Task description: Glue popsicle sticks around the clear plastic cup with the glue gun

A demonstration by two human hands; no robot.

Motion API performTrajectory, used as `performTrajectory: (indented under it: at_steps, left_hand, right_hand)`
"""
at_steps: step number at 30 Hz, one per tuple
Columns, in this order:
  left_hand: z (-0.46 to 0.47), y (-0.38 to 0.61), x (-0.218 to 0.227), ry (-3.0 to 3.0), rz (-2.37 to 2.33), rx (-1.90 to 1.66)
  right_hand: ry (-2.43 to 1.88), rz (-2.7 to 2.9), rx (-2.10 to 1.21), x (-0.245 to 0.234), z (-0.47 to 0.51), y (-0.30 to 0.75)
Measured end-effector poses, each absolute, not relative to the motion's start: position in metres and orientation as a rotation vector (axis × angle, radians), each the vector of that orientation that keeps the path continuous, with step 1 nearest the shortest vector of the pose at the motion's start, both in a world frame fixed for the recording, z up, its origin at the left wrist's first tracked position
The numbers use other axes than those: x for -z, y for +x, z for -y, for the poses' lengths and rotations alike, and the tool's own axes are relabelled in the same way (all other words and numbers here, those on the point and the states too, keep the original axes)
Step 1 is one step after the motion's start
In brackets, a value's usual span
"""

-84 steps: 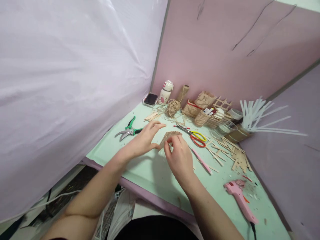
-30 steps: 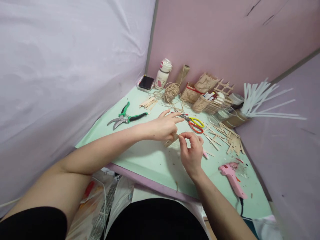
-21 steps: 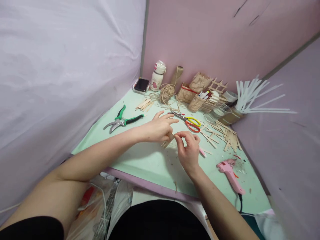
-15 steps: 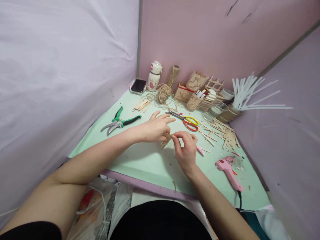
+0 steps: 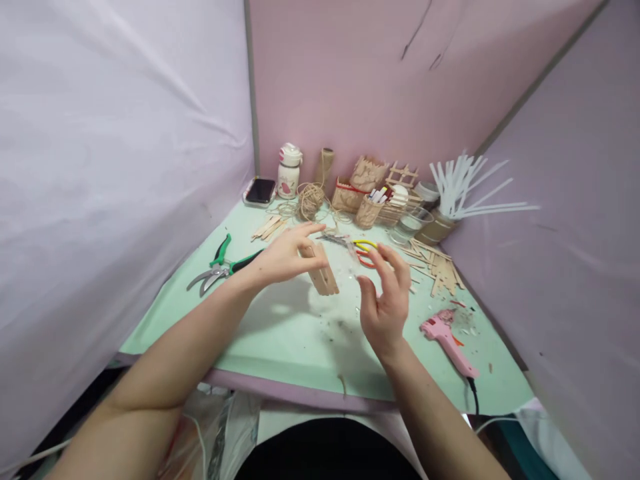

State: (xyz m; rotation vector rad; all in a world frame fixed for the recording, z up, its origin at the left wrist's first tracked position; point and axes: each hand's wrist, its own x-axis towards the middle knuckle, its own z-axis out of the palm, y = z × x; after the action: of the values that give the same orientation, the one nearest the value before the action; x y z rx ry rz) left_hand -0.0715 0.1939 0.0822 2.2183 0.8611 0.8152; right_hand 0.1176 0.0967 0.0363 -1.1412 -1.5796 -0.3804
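Observation:
My left hand [image 5: 285, 257] grips a small panel of wooden craft sticks [image 5: 326, 279] between thumb and fingers, tilted just above the table. To the right of the panel, my right hand [image 5: 386, 310] is raised with thumb and fingers apart and nothing clear between them. A faint translucent blur shows near its fingertips; I cannot tell what it is. Scissors [image 5: 367, 244] with yellow and red handles lie behind the hands. Beyond my left wrist rest green-and-black pruning shears [image 5: 220, 267], partly covered by the wrist.
A pink glue gun [image 5: 453, 347] lies at the right. Loose craft sticks [image 5: 443, 267] are scattered behind it. Along the back stand a bottle [image 5: 289, 175], a twine ball [image 5: 311, 200], stick-built holders [image 5: 369, 175] and white strips [image 5: 460, 183]. A phone [image 5: 261, 191] lies back left.
My right hand has come away from the wooden piece and its fingers have spread. My left hand has turned the panel so that more of it shows. The camera view has shifted.

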Motion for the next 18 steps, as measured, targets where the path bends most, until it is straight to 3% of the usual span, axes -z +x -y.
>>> performTrajectory:
  at_steps: [7,18]
  left_hand:
    - [-0.190,-0.053,-0.065,1.353,-0.949,-1.109]
    - [-0.164,-0.029,-0.040,1.293,-0.843,-1.028]
  right_hand:
    - [-1.127,1.522,0.235,-0.030,-0.090,0.132]
    - [-1.173,1.361,-0.078,-0.040,-0.077,0.152]
